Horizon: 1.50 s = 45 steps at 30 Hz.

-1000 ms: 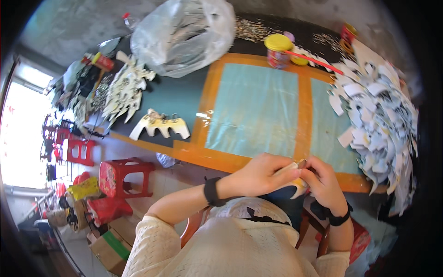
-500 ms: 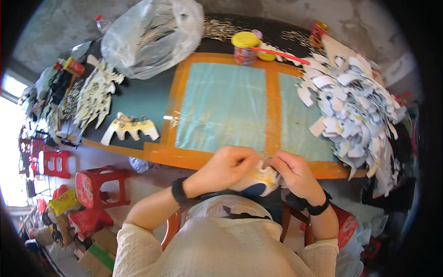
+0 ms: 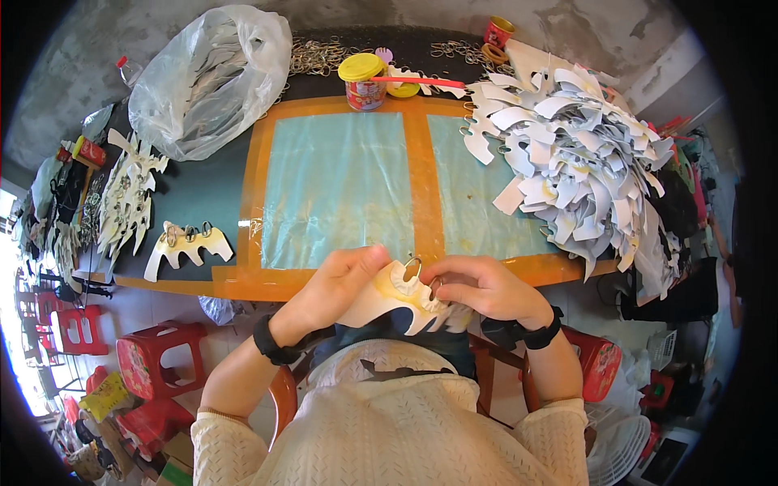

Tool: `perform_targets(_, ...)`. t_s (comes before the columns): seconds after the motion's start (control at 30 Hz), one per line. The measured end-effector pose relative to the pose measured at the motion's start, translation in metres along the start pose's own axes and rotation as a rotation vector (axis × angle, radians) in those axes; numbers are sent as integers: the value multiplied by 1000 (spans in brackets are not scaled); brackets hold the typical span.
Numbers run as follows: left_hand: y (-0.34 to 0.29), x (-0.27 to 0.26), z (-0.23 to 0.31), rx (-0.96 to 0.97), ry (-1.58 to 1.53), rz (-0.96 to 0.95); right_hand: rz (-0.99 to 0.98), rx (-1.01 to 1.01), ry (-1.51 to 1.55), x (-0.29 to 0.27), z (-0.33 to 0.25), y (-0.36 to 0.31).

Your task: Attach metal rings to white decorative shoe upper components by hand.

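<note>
Clasping the piece [image 3: 374,296], lengthwise left to right just below frame centre, in the left hand [image 3: 331,290]; pinching its lower ring [image 3: 438,281] with the nearer right hand [image 3: 488,288].

Scalloped white piece [image 3: 369,300], yellow-smeared, tilted, metal rings [image 3: 415,258] uppermost.

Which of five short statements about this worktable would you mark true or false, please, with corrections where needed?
1. The left hand holds a scalloped piece. True.
2. The right hand lies flat on the tabletop. False: it is at the held piece's ringed edge.
3. The yellow-lidded tub stands upright beyond the left blue panel. True.
4. The plastic bag is to the right of the largest heap of white pieces. False: it is to the left of that heap.
5. Both wrists have dark bands. True.
</note>
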<state>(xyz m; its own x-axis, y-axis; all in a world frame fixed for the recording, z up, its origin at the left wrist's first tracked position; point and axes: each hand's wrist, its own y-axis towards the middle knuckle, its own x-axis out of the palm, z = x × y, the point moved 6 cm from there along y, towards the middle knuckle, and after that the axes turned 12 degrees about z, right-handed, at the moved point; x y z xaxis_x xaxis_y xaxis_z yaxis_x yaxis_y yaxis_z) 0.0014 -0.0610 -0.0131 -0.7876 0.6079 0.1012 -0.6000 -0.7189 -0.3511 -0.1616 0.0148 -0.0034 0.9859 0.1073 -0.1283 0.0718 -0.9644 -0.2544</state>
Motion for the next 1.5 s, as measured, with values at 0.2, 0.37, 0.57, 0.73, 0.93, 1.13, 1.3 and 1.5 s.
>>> perform_targets(0.2,2,0,10,49,298,-95,39,62,-26,0,-6,-2)
perform_targets(0.37,6,-3,6,134,359,-70,38,44,-61,1,-11,-1)
perform_targets(0.57,8,-4,3,148,245,-23,132,-131,7,-5,-14,2)
perform_targets(0.73,9,-5,-2,47,171,-35,113,-54,-53,-8,-17,0)
perform_targets(0.93,4,9,-4,26,213,-138,90,-63,-7,-9,-17,1)
perform_targets(1.13,3,11,1,142,322,-87,110,-154,-312,-3,-26,8)
perform_targets(1.3,4,14,7,160,424,-51,134,-327,-456,7,-25,11)
perform_targets(1.5,4,14,-1,134,261,-61,149,-245,-343,5,-25,10)
